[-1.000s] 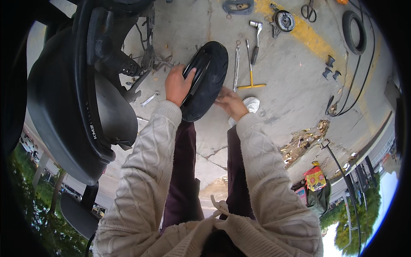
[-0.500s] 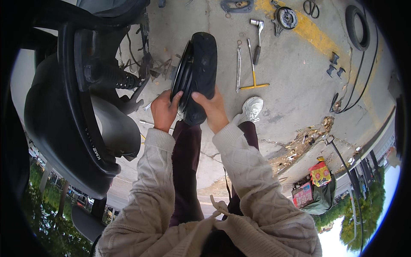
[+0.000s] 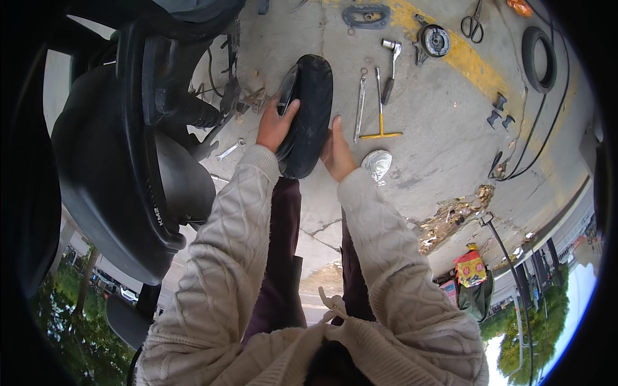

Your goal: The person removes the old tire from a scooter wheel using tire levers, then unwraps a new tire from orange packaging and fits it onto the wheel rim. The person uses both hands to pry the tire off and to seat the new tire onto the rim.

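A small scooter wheel with a black tyre [image 3: 313, 109] stands upright in front of me, its rim side turned to the left. My left hand [image 3: 277, 122] is closed on its left side, thumb over the tyre's edge and fingers reaching in at the rim. Beside the tyre's lower right side is my right hand [image 3: 337, 153], thumb pointing up and fingers stretched toward the tread; whether they touch it I cannot tell. That hand grips nothing.
At left stands a black scooter body [image 3: 109, 174]; an open-end wrench [image 3: 230, 149] lies by it. Right of the wheel lie a ratchet [image 3: 390, 71], a yellow T-handle wrench [image 3: 381, 122] and a long spanner [image 3: 360, 106]. Farther right are a brake hub [image 3: 434, 42], scissors [image 3: 473, 27] and a loose tyre [image 3: 539, 59].
The wheel has turned so more tread faces me. My right hand has come off its top and moved to its right side; my left hand has shifted up along the rim.
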Tool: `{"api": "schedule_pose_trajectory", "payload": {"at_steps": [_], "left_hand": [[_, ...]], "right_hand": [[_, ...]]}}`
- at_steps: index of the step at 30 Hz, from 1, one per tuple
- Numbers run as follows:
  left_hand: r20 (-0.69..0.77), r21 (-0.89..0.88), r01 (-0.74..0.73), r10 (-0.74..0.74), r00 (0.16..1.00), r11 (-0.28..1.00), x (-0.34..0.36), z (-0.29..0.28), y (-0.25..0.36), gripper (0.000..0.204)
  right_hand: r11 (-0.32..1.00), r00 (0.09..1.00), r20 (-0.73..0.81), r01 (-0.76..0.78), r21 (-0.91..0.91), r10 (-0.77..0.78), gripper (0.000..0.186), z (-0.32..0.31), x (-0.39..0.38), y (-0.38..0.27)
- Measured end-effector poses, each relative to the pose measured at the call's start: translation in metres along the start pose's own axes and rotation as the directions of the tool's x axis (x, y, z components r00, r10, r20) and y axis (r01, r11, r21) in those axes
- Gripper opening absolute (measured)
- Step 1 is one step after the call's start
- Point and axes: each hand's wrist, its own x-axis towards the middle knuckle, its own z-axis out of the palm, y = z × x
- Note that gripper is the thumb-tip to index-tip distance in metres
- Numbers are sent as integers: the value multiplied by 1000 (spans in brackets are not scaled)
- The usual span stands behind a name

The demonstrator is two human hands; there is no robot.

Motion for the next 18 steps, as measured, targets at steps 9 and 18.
{"api": "schedule_pose_trajectory", "payload": {"at_steps": [9,18], "left_hand": [[-93,296,-59,90,992,954,-18,50,9,66],[-117,351,44,-3,993,935,-7,67,23,65]], "right_hand": [[999,915,-402,28,20,-18,72,-23,10,-9],[984,878,-475,-28,-177,-60,86,-22,15,-19]]}}
